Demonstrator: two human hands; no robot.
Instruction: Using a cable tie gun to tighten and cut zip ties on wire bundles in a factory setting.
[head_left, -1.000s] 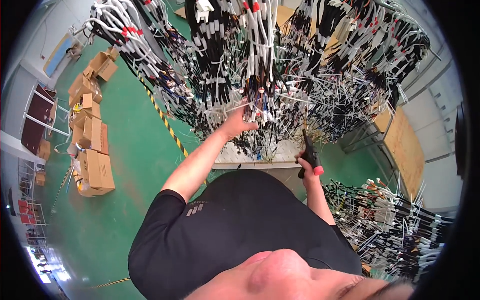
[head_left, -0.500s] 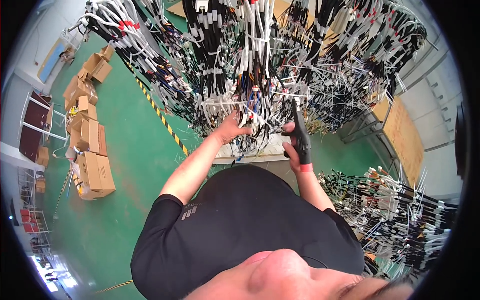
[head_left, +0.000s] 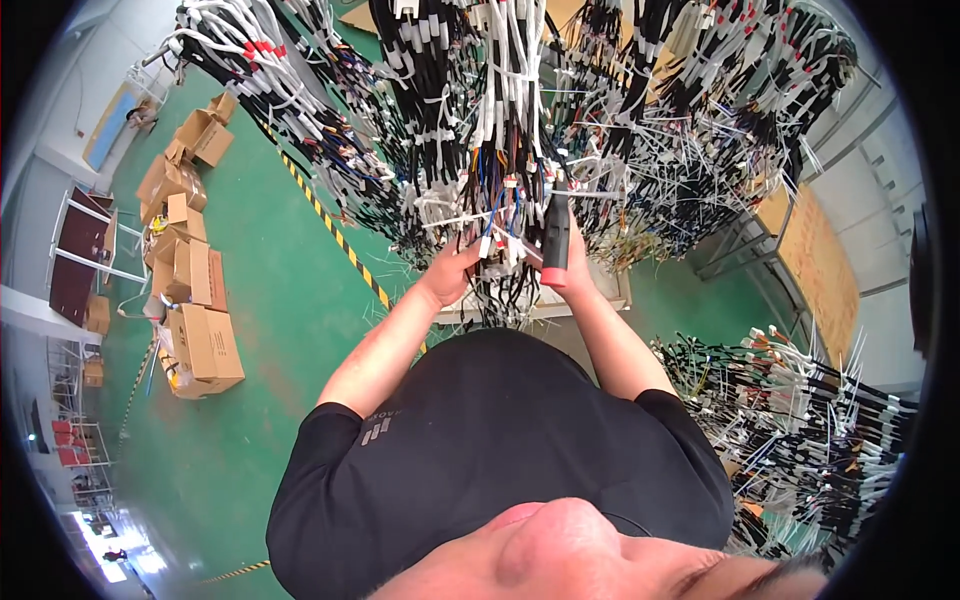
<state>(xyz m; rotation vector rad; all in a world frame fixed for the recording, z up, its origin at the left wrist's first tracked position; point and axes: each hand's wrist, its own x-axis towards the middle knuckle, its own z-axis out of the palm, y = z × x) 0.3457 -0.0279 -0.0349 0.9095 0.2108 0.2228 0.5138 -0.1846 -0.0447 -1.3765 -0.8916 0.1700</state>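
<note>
A thick hanging bundle of wire harnesses (head_left: 510, 185), with black, blue and orange wires and white connectors, is in front of me. My left hand (head_left: 452, 274) grips the bundle's lower left side, its fingertips partly hidden among the wires. In my right hand (head_left: 577, 265) is a black pistol-shaped cable tie gun (head_left: 557, 235) with a red end. Its nose points up along the right side of the same bundle, and the gun's body covers most of my right fingers. White cable ties (head_left: 600, 193) stick out of the wires close to the gun's nose.
More hanging harness bundles crowd both sides, including a white-sleeved one (head_left: 265, 75) at left. Further harnesses (head_left: 800, 440) lie at lower right. Open cardboard boxes (head_left: 205, 345) line the left floor beyond yellow-black tape (head_left: 340, 240). A wooden board (head_left: 825, 265) leans at right.
My right hand has brought the cable tie gun leftward against the bundle and turned it. My left hand has shifted slightly left, its fingers now deeper among the wires.
</note>
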